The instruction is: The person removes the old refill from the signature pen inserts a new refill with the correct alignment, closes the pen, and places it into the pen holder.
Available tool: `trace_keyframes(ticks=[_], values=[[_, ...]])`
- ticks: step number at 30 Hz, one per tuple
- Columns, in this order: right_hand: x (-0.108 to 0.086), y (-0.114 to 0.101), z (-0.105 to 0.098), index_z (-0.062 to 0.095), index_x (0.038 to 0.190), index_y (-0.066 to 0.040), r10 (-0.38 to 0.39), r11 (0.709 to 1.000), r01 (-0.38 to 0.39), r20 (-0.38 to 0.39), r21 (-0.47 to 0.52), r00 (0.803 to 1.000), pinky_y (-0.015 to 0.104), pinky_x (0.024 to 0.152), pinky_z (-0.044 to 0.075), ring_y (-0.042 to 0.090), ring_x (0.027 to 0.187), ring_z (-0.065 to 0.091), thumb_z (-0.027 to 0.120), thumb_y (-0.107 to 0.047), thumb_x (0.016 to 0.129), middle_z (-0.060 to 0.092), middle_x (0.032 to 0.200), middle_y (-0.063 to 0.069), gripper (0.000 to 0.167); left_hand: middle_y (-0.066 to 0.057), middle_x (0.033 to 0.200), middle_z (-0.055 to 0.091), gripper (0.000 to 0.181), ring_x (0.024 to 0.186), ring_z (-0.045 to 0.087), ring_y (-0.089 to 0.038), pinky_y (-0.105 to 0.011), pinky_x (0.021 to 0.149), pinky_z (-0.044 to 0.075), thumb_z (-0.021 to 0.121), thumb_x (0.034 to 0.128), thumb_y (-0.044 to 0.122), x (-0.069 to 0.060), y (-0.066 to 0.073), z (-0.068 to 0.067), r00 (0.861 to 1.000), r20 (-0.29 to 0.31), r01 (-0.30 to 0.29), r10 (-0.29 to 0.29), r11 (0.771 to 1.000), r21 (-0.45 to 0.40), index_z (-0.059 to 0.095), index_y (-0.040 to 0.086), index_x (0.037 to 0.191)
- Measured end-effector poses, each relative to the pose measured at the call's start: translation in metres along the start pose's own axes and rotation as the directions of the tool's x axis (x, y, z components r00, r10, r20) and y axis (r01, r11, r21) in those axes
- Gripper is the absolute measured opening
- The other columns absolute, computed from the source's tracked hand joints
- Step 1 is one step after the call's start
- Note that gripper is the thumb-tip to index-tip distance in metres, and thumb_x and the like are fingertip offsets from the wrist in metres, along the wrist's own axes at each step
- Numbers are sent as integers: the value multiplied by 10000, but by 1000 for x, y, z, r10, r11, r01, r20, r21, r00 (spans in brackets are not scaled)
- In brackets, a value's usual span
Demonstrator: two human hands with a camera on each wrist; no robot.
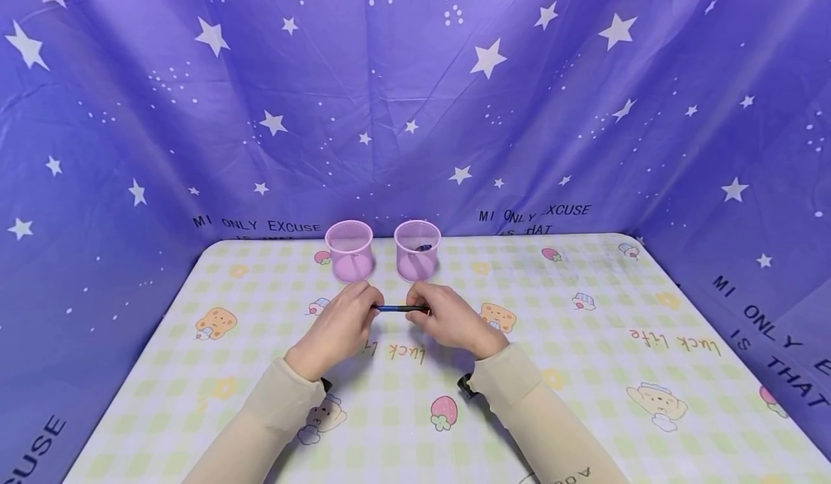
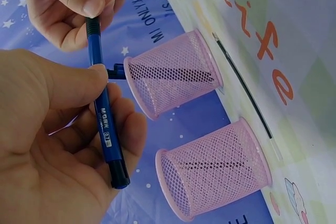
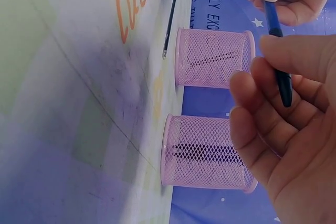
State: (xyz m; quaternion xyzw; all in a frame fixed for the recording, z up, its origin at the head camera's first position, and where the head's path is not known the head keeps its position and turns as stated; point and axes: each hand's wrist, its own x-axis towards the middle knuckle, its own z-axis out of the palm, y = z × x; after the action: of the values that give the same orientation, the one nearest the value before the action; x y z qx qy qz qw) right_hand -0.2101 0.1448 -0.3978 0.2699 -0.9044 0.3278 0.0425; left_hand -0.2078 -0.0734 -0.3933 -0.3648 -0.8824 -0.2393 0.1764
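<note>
A dark blue pen [image 1: 392, 309] with a black grip is held level between both hands, above the table. My left hand [image 1: 344, 319] pinches its barrel between thumb and fingers; white lettering shows on the barrel in the left wrist view. At the pen's black tip end, my right hand [image 1: 452, 318] pinches the grip section. On the table below lies a thin pen refill [image 2: 243, 85], dark with a clear end, touched by neither hand. The hands hide it in the head view.
Two pink mesh pen cups stand behind the hands. Inside the left cup [image 1: 353, 266] is a thin dark stick; the right cup [image 1: 416, 266] contains a dark blue pen [image 2: 168, 73]. A purple star-printed curtain [image 1: 415, 109] encloses the back and sides of the checked tablecloth [image 1: 584, 354].
</note>
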Motion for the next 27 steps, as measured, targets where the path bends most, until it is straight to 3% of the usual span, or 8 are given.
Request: trace_keyframes(ticks=[5, 11, 15, 19, 27], values=[[0, 2, 0, 600, 898, -160, -41, 999, 41, 11, -19, 999, 254, 620, 452, 57, 645, 499, 619, -152, 928, 555, 750, -98, 36, 23, 842, 529, 153, 784, 513, -139, -302, 708, 480, 678, 825, -49, 0, -1, -1, 1000, 9, 16, -16, 1000, 3, 616, 69, 899], [0, 2, 0, 657, 902, -109, -47, 998, 49, 28, -41, 998, 254, 598, 433, 64, 613, 478, 530, -203, 985, 518, 703, -87, 178, 13, 850, 536, 155, 793, 515, -145, -303, 717, 478, 674, 821, -56, 0, -1, -1, 1000, 10, 19, -19, 1000, 7, 620, 63, 904], [-1, 2, 0, 639, 975, -123, -35, 999, 36, 39, -8, 999, 255, 618, 448, 66, 640, 507, 616, -229, 933, 559, 739, -88, 116, 13, 845, 535, 167, 789, 512, -146, -307, 716, 478, 682, 811, -61, 0, -1, -1, 1000, 6, 16, -16, 1000, 4, 616, 65, 898], [-1, 1, 0, 567, 1010, -156, -21, 1000, 22, 31, -9, 999, 261, 663, 450, 78, 690, 523, 703, -196, 861, 569, 785, -93, 206, 12, 833, 530, 171, 779, 505, -144, -308, 703, 476, 694, 806, -56, 0, 0, -1, 1000, 2, 14, -14, 1000, -3, 613, 70, 890], [-1, 0, 0, 574, 903, -174, -45, 999, 45, 0, -3, 999, 264, 639, 451, 61, 667, 511, 640, -145, 914, 558, 759, -101, 72, 26, 839, 523, 155, 783, 507, -139, -302, 706, 477, 684, 821, -47, 0, -1, -1, 1000, 7, 13, -13, 1000, 7, 616, 69, 897]])
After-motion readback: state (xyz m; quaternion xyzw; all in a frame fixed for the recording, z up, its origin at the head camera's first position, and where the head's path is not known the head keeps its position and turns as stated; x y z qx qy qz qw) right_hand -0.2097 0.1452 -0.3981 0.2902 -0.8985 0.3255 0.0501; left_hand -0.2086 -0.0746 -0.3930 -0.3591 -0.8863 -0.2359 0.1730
